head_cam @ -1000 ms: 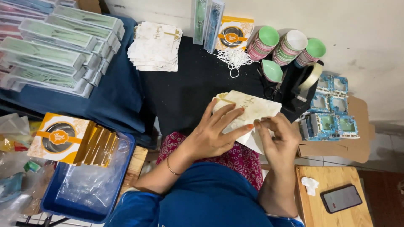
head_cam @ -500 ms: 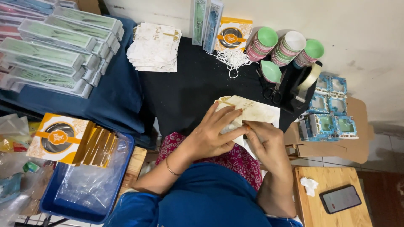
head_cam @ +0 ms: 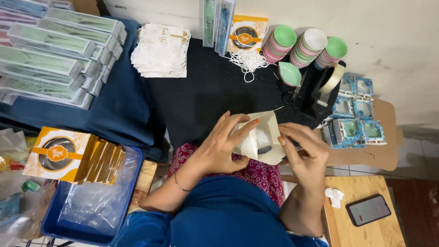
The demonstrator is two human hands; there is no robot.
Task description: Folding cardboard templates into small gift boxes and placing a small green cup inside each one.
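both hands are clamped on one cream paper box [head_cam: 261,139], held between them above the lap at the near edge of the black-covered counter [head_cam: 206,98]. left hand [head_cam: 219,146] grips the box's left side, fingers spread over its face and thumb at the upper edge. right hand [head_cam: 305,151] pinches the right side, fingertips at the open mouth; a dark item shows inside, too small to identify.

beyond the hands, on the counter: one pair of scissors [head_cam: 289,93], one black tape dispenser [head_cam: 320,87], one loose green leaf-shaped dish [head_cam: 290,73], three stacks of small bowls [head_cam: 304,45], one tangle of white cord [head_cam: 247,61], one orange-and-white windowed box [head_cam: 247,34] standing upright, one pile of flat marbled paper pieces [head_cam: 161,51].

to the right of the hands: a cluster of blue patterned boxes [head_cam: 356,112], count uncertain; one phone [head_cam: 368,209] and one crumpled tissue [head_cam: 334,196] on a wooden stool [head_cam: 366,228].

to the left of the hands: a stack of long clear boxes [head_cam: 50,55] on blue cloth, one blue tray [head_cam: 91,215] with clear plastic, a row of orange-and-gold boxes [head_cam: 68,158] at its edge.

change from the earlier frame: the piece lay nearly flat under the hands; it now stands opened up into a pouch shape and is raised off the counter. the surrounding items are unmoved.
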